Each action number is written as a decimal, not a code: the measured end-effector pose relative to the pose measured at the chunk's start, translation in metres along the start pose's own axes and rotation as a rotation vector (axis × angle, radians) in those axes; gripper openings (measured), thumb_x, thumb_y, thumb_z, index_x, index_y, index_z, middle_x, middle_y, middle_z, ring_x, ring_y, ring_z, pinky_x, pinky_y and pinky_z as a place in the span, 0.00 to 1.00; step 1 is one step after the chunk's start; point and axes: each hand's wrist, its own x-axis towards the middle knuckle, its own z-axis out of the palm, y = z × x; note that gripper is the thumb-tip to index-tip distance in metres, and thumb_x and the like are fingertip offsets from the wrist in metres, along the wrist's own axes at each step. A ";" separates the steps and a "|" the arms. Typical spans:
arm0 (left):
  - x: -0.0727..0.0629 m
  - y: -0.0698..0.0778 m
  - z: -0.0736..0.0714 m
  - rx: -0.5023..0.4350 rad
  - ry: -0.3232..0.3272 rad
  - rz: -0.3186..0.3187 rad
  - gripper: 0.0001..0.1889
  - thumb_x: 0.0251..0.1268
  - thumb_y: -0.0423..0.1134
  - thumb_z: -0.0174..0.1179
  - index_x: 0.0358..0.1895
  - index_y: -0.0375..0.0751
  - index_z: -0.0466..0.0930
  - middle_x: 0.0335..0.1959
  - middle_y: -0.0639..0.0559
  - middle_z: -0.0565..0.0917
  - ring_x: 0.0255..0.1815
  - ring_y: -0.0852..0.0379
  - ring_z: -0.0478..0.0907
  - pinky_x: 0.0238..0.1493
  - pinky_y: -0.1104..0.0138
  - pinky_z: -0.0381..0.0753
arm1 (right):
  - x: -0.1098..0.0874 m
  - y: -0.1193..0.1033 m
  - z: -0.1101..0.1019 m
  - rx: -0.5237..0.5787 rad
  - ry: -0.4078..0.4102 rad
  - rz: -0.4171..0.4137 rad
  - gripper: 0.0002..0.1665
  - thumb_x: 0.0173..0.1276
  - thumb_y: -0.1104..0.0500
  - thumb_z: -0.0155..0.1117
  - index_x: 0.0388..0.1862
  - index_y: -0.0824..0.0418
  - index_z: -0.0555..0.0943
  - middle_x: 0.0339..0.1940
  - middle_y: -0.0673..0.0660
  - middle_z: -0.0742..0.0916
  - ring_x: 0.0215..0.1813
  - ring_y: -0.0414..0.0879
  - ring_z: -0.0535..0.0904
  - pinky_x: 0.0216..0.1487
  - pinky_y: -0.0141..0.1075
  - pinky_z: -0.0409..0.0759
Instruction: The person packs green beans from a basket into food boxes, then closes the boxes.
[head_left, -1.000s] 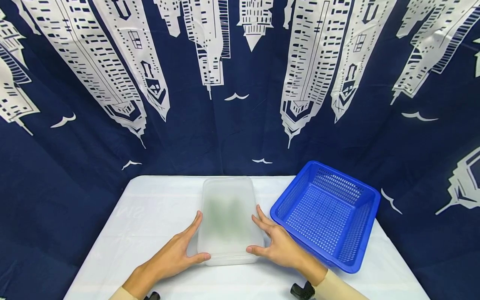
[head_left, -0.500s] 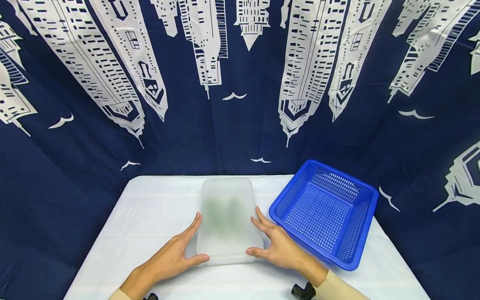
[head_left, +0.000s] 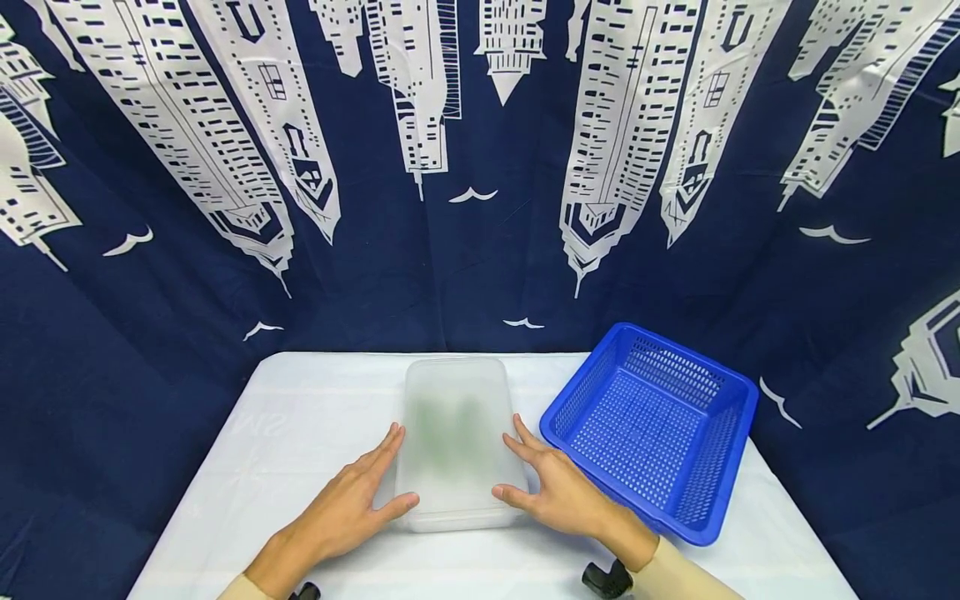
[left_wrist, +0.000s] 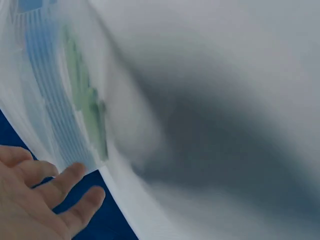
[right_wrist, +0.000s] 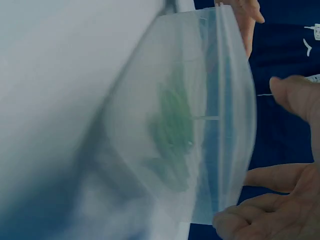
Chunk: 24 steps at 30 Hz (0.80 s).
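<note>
A frosted plastic container (head_left: pixel 459 392) with its translucent lid on lies lengthwise on the white table. Something green (right_wrist: pixel 172 135) shows blurred through its wall in the right wrist view; its kind cannot be told. My left hand (head_left: pixel 341 507) is at the container's left side, fingers extended along the edge and thumb spread near the front left corner. Opposite it, my right hand (head_left: pixel 566 492) has its fingertips at the right edge and its thumb over the front right part of the lid. Neither hand curls round the container.
To the right stands a blue perforated plastic basket (head_left: pixel 637 433), close to my right hand. A dark blue cloth (head_left: pixel 465 267) with white buildings and birds hangs behind the table (head_left: pixel 300 417). Black wrist gear (head_left: pixel 607 579) shows below my right wrist.
My left thumb has lifted slightly away from the container's front corner, and the left fingers lie closer together. The right hand, container and basket stay put; the head view shifts a little.
</note>
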 end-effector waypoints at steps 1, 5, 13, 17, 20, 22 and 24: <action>0.003 0.001 0.000 0.016 0.024 0.009 0.52 0.85 0.69 0.65 0.98 0.45 0.55 0.98 0.47 0.60 0.93 0.40 0.71 0.84 0.35 0.78 | 0.003 -0.002 -0.002 -0.008 0.003 0.002 0.52 0.83 0.36 0.76 0.88 0.69 0.74 0.98 0.70 0.63 0.92 0.71 0.70 0.88 0.69 0.72; 0.022 0.007 -0.006 0.043 0.078 0.014 0.49 0.88 0.68 0.61 0.96 0.41 0.59 0.97 0.43 0.63 0.92 0.35 0.72 0.83 0.30 0.77 | 0.019 -0.011 -0.012 -0.031 0.025 0.019 0.51 0.86 0.38 0.73 0.90 0.70 0.72 0.98 0.71 0.62 0.92 0.73 0.70 0.89 0.69 0.71; 0.074 0.013 -0.014 0.082 0.060 -0.050 0.49 0.89 0.70 0.57 0.96 0.41 0.59 0.98 0.37 0.58 0.92 0.27 0.69 0.83 0.24 0.73 | 0.073 -0.023 -0.021 -0.073 -0.013 0.073 0.53 0.87 0.40 0.71 0.93 0.71 0.66 0.97 0.75 0.63 0.95 0.72 0.66 0.93 0.66 0.68; 0.100 0.009 -0.010 0.109 0.009 -0.080 0.49 0.90 0.71 0.54 0.96 0.40 0.57 0.99 0.37 0.55 0.95 0.27 0.63 0.86 0.25 0.70 | 0.102 -0.019 -0.017 -0.131 -0.043 0.115 0.53 0.89 0.40 0.68 0.93 0.74 0.64 0.97 0.76 0.61 0.97 0.71 0.61 0.94 0.64 0.67; 0.115 0.006 -0.006 0.128 -0.014 -0.087 0.49 0.91 0.70 0.54 0.96 0.38 0.58 0.98 0.34 0.56 0.96 0.25 0.60 0.86 0.24 0.70 | 0.119 -0.016 -0.012 -0.182 -0.069 0.137 0.54 0.90 0.38 0.65 0.93 0.76 0.62 0.97 0.78 0.59 0.98 0.72 0.57 0.95 0.63 0.65; 0.123 0.004 -0.004 0.136 -0.027 -0.091 0.49 0.91 0.70 0.53 0.96 0.38 0.57 0.98 0.33 0.55 0.97 0.25 0.57 0.87 0.23 0.68 | 0.128 -0.014 -0.010 -0.205 -0.082 0.157 0.55 0.91 0.37 0.63 0.94 0.76 0.61 0.98 0.78 0.57 0.99 0.73 0.53 0.97 0.63 0.62; 0.129 0.003 -0.003 0.139 -0.037 -0.094 0.49 0.91 0.70 0.53 0.96 0.38 0.57 0.99 0.34 0.54 0.98 0.25 0.53 0.88 0.23 0.66 | 0.136 -0.014 -0.009 -0.211 -0.088 0.176 0.55 0.92 0.36 0.61 0.94 0.76 0.59 0.98 0.78 0.54 1.00 0.74 0.49 0.98 0.64 0.58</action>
